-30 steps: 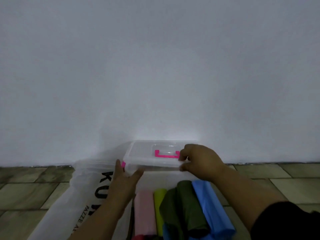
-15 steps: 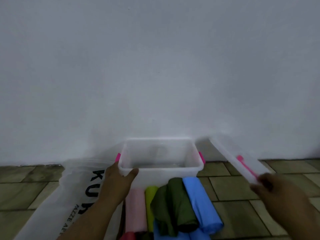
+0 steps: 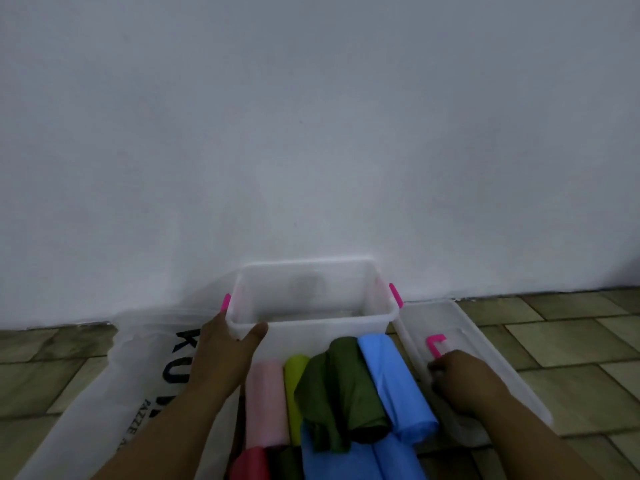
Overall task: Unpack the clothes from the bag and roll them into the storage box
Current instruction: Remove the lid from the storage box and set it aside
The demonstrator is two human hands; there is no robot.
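Observation:
A clear storage box with pink side clips stands uncovered against the wall, nothing visible inside. My left hand grips its front-left rim. The clear lid with a pink handle lies flat on the floor to the right of the box, and my right hand rests on it, fingers closed at the handle. In front of the box lie rolled clothes: a pink roll, a lime roll, a dark green garment, a blue roll, a red roll. A white plastic bag with black lettering lies at left.
A white wall rises directly behind the box. The floor is olive-brown tile, bare to the right of the lid and to the left of the bag.
My right hand lifted the lid off the box, swung it to the right and set it flat on the floor. My left hand kept hold of the box rim.

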